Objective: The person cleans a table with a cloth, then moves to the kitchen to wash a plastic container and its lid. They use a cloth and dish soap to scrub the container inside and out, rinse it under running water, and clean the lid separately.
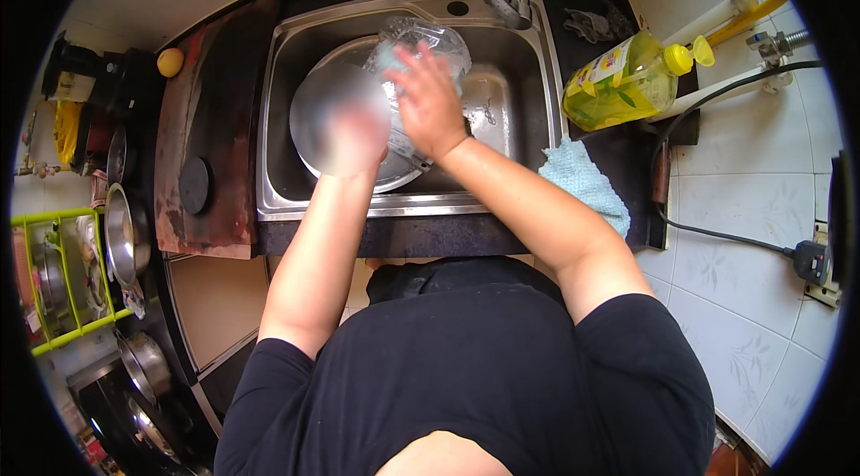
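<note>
Over the steel sink (475, 205), both my hands work close together. My left hand (360, 134) is smeared by a blurred patch, so its fingers and anything in them are hidden. Just right of it, my right hand (432, 107) presses a pale green cloth (385, 60) with fingers extended. The cloth lies against a clear, crinkled plastic thing (419, 30), whose exact kind I cannot make out. Below the hands, a round metal basin (408, 179) sits in the left part of the sink, partly covered by my left hand and the blur.
A faucet (512, 8) rises at the sink's back right. On the right counter stand a yellow-green liquid soap bottle (618, 82), its cap flipped up, and a light blue cloth (584, 182). A dark reddish board (210, 127) lies left, with pans (125, 234) beyond.
</note>
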{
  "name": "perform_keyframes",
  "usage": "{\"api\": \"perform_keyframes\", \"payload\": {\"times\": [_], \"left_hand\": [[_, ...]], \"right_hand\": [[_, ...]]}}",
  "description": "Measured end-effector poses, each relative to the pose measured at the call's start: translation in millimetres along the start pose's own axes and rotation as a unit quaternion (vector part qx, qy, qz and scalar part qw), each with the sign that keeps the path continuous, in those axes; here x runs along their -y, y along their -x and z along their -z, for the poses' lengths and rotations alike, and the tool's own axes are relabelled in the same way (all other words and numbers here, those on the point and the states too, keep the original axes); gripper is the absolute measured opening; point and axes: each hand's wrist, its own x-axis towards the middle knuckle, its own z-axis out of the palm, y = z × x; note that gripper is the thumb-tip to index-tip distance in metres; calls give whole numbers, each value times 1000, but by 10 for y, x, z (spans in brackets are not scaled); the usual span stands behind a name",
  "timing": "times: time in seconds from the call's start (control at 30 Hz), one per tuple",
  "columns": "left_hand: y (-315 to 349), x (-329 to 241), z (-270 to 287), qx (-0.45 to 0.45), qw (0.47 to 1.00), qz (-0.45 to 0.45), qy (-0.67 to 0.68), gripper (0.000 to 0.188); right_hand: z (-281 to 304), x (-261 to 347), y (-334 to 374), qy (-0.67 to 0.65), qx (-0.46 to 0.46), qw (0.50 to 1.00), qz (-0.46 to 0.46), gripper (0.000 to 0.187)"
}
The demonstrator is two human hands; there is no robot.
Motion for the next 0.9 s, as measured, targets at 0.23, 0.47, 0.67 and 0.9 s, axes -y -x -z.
{"api": "perform_keyframes", "payload": {"times": [0.23, 0.47, 0.67, 0.9], "left_hand": [[-11, 108, 54, -55, 988, 117, 81, 33], [-81, 52, 205, -51, 991, 99, 75, 38], [-62, -182, 339, 23, 999, 45, -1, 37], [6, -327, 253, -1, 1000, 4, -24, 38]], "right_hand": [[115, -262, -244, 70, -92, 989, -92, 32], [77, -422, -459, -361, -138, 829, -404, 23], [508, -400, -664, -252, 127, 889, -360, 24], [579, 80, -894, -57, 159, 986, 7, 28]]}}
